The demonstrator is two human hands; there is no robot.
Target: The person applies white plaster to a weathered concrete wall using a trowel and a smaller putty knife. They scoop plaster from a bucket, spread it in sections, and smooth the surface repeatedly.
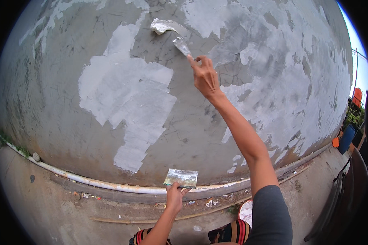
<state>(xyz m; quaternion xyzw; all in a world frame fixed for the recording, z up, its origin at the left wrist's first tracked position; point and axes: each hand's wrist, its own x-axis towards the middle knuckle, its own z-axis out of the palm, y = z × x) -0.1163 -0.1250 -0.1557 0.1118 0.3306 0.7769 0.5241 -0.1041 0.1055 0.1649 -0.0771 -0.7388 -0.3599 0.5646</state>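
One right hand (206, 77) gripping a scraper (181, 46), raised at the grey wall (49, 102), blade just below a thick smear of white paste (162, 27). Left hand (175, 198) closed on the near edge of a flat plate (181, 178) streaked white, held low, in front of a long pipe (86, 180). White patches (126, 85) either side.

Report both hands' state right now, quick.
Left hand: closed, holding the plate by its near edge.
Right hand: closed, holding the scraper, blade pointing away from the person.
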